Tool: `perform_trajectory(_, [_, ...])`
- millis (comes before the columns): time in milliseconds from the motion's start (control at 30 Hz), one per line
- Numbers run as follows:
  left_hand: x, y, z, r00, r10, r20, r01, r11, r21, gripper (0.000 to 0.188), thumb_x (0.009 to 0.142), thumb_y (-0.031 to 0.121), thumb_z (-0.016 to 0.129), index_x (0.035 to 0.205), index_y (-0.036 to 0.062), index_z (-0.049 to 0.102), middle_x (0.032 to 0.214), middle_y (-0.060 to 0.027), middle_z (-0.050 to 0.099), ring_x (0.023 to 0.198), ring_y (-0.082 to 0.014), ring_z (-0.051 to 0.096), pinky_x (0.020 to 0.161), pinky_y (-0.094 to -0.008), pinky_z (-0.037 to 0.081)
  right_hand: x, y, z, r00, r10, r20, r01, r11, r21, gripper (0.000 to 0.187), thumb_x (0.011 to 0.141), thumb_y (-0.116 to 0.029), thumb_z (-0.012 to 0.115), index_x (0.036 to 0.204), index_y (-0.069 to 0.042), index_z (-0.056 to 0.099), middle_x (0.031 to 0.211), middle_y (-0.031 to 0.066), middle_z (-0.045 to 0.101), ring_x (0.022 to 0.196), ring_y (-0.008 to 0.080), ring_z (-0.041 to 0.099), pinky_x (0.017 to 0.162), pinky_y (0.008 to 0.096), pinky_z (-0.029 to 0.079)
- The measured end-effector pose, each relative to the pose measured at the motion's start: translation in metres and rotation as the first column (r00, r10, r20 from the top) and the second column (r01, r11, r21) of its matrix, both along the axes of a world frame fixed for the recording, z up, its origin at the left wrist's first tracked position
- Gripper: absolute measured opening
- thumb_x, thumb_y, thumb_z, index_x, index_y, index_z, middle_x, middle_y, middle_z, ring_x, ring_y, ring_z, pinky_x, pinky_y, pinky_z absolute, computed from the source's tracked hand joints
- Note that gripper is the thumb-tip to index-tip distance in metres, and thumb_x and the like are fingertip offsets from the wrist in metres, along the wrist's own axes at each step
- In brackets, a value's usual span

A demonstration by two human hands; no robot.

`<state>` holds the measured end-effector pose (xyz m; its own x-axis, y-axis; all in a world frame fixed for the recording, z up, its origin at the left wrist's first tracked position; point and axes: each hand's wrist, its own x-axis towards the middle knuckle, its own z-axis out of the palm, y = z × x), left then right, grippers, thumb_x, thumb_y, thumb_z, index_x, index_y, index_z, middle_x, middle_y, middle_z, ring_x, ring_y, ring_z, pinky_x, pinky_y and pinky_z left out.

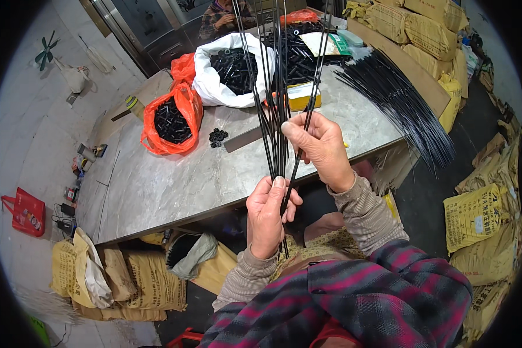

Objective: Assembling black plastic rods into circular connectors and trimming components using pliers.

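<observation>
My left hand [265, 217] is closed around the lower part of a bunch of thin black rods [275, 139], which fan out upward past the table's near edge. Higher up and to the right, my right hand [321, 142] pinches a rod or two at the right side of the bunch, between thumb and fingers. The rods' lower ends stick out below my left hand, over my lap. Behind the rods, partly hidden, a dark flat bar [243, 140] and a yellow box [303, 100] lie on the grey marbled table [185, 180].
An orange bag [151, 130] and a white sack [206, 84] hold short black tubes. Small black rings [217, 137] lie nearby. A large bundle of black rods [397, 101] overhangs the table's right edge. Stacked yellow sacks [475, 217] line the right side. Across the table sits another person [223, 20].
</observation>
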<state>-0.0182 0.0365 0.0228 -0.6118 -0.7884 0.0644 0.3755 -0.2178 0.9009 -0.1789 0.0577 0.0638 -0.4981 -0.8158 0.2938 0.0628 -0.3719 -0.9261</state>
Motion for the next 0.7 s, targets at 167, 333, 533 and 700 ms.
perform_trajectory(167, [-0.001,0.002,0.001,1.000,0.004,0.028,-0.004,1.000,-0.019,0.024,0.104,0.022,0.054,0.100,-0.0011,0.059,0.074,-0.0131,0.066,0.046,-0.0102,0.049,0.042,-0.0212,0.034,0.001,-0.006,-0.005,0.997,-0.058,-0.051,0.054,0.996,-0.076,0.018,0.093,-0.017,0.073,0.100,-0.002,0.065,0.069,-0.0067,0.058,0.055,-0.0003,0.047,0.047,0.0169,0.035])
perform_trajectory(333, [-0.001,0.001,0.000,1.000,-0.003,0.016,0.003,1.000,0.017,0.024,0.105,0.022,0.052,0.100,-0.0004,0.059,0.074,-0.0127,0.066,0.046,-0.0103,0.050,0.042,-0.0210,0.035,0.000,-0.008,-0.011,0.991,-0.091,-0.097,0.079,0.989,-0.127,0.011,0.095,-0.013,0.069,0.095,-0.003,0.063,0.073,-0.0057,0.058,0.061,-0.0006,0.048,0.051,0.0168,0.036])
perform_trajectory(533, [0.002,-0.002,-0.005,1.000,-0.002,0.014,0.002,1.000,0.002,0.024,0.106,0.022,0.051,0.099,0.0002,0.058,0.074,-0.0125,0.066,0.046,-0.0101,0.050,0.042,-0.0208,0.035,0.007,-0.003,-0.001,0.999,-0.023,-0.027,0.020,0.993,-0.116,0.016,0.098,-0.020,0.064,0.094,-0.005,0.060,0.073,-0.0041,0.059,0.063,0.0002,0.050,0.051,0.0178,0.037])
perform_trajectory(700, [0.003,0.000,-0.008,1.000,0.000,0.015,-0.001,1.000,0.016,0.024,0.106,0.022,0.050,0.099,0.0004,0.058,0.074,-0.0125,0.066,0.045,-0.0096,0.050,0.042,-0.0206,0.034,0.009,-0.008,-0.006,0.999,-0.021,-0.046,0.017,0.996,-0.091,0.020,0.098,-0.024,0.065,0.095,-0.005,0.060,0.071,-0.0041,0.059,0.061,0.0008,0.051,0.051,0.0176,0.037])
